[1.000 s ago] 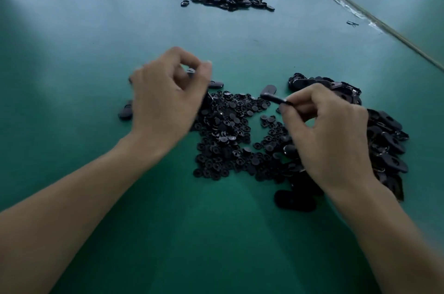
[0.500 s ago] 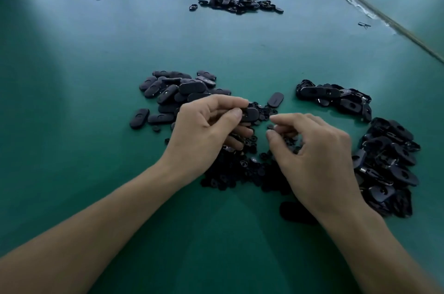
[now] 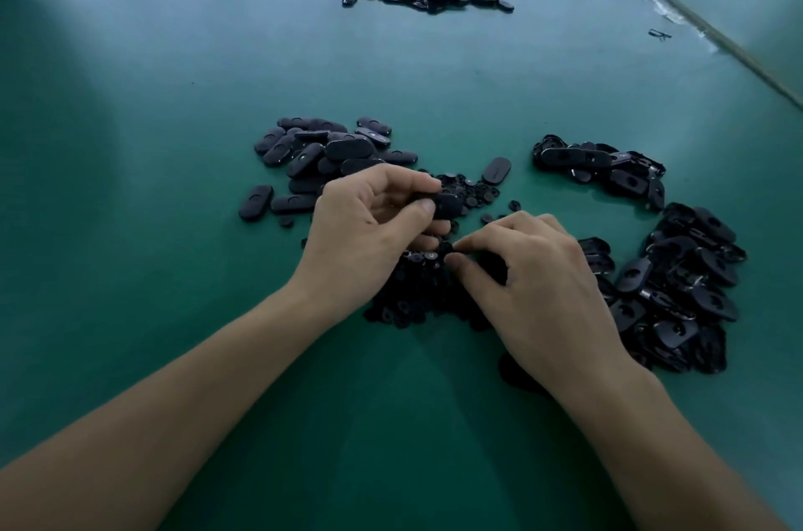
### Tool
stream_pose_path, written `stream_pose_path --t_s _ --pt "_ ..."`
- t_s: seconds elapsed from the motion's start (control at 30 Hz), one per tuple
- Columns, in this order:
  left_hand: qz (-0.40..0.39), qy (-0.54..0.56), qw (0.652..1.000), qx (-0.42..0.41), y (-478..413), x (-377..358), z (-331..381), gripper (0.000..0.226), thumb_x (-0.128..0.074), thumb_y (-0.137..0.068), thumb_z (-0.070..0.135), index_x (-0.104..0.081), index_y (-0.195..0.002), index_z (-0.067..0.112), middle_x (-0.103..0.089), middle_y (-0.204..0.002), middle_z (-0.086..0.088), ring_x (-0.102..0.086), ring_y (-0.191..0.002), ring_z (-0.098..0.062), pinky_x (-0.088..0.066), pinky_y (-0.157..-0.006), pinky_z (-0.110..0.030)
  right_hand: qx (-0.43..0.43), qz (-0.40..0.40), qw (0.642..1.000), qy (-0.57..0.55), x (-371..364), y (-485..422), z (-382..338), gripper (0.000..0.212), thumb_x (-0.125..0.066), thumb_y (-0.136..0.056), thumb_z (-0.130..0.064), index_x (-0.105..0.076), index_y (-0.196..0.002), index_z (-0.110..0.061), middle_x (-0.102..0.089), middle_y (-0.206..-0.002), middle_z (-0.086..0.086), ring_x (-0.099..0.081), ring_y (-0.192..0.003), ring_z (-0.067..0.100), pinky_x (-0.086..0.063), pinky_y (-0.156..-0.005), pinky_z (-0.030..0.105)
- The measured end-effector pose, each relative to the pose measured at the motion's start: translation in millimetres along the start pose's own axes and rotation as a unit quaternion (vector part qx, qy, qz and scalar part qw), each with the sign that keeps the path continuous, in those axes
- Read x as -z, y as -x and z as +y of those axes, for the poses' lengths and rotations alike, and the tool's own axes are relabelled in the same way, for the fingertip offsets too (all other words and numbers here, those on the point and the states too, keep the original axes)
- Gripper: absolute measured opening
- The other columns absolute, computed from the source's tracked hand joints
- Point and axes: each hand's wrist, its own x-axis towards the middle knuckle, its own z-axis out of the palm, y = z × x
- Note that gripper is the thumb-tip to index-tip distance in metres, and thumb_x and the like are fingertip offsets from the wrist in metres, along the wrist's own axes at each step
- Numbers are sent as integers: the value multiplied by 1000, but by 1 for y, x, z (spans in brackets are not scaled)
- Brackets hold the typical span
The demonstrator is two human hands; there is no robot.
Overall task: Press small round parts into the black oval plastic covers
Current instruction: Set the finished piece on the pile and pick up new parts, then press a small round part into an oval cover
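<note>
- The black oval cover (image 3: pixel 446 202) is held near mid-table, just above the heap of small round parts (image 3: pixel 413 298). Its long axis runs roughly from 9 to 3 o'clock, with the free end toward 3 o'clock.
- The cover is gripped by the left hand (image 3: pixel 369 235), with the thumb on the near edge and the curled fingers over the far edge. The forearm enters from 7 o'clock.
- The right hand (image 3: pixel 539 287) is laid palm-down on the heap, its forearm entering from 5 o'clock. Thumb and forefinger tips are drawn together at 6 o'clock of the held cover. Whether a round part is pinched cannot be told.
- On the green table (image 3: pixel 174 270), a left pile of covers (image 3: pixel 321 157) is seen at 10 o'clock of the hands and a right pile of covers (image 3: pixel 678 283) at 3 o'clock.
- A single cover (image 3: pixel 496 170) lies at 1 o'clock of the held one, its axis running from 7 to 1 o'clock.
</note>
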Motion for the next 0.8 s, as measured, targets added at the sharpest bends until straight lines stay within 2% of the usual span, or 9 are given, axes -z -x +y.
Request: stream_pose_path --t_s 0.13,0.2,0.33,0.4,0.5,0.67,0.73,0.8 --pt "18 5 1000 -16 1 1 -3 14 -73 -86 -2 -68 -90 11 -73 -76 -5 -74 -72 -22 -57 -62 -24 2 -1 1000 -15 0 1 0 30 -63 -84 -52 -73 -90 -24 -64 -94 -8 -50 -93 14 -44 -83 33" --pt "27 -5 999 -24 0 2 -4 16 -77 -85 4 -69 -91 16 -72 -77 0 -70 -69 -19 -56 -60 -23 1 -8 1000 -20 0 0 1 22 -69 -83 -47 -71 -85 -26 -62 -93 -10 -49 -93 12 -43 -84 33" --pt "21 -22 999 -29 -1 3 -4 24 -69 -93 10 -70 -111 25 -69 -80 11 -59 -62 -5 -51 -62 -17 1 -12 999 -31 -1 0 2 12 -73 -86 -37 -69 -82 -26 -62 -91 -12 -48 -92 10 -41 -85 30" --pt "27 -46 998 -41 -2 3 -4 24 -65 -96 11 -70 -113 28 -67 -78 18 -57 -63 1 -48 -65 -12 3 -4 999 -36 -3 0 1 10 -73 -87 -33 -69 -85 -25 -62 -89 -13 -49 -91 10 -41 -85 29" --pt "35 -56 996 -53 -3 2 -3 20 -65 -96 11 -73 -108 24 -68 -80 20 -59 -70 7 -46 -71 -10 3 23 998 -66 -3 -2 1 8 -68 -90 -30 -65 -86 -24 -61 -86 -16 -49 -87 9 -39 -82 26" --pt "36 -20 998 -46 -4 2 -4 16 -71 -90 9 -71 -99 23 -70 -81 15 -61 -74 2 -50 -69 -16 1 33 997 -71 -4 -4 5 8 -63 -94 -26 -60 -87 -23 -52 -77 -23 -49 -79 9 -39 -71 24" --pt "40 -8 998 -38 -4 2 -6 14 -73 -86 15 -68 -95 25 -68 -77 12 -61 -72 -3 -52 -67 -19 9 35 997 -68 -4 -3 5 3 -66 -93 -21 -65 -91 -21 -53 -80 -24 -51 -81 8 -42 -75 23" --pt "48 6 998 -28 -4 3 -6 14 -73 -84 17 -63 -93 22 -67 -74 10 -61 -66 -5 -52 -63 -20 16 41 997 -64 -4 -3 5 7 -69 -92 -16 -70 -98 -19 -62 -88 -18 -55 -87 9 -46 -82 26"
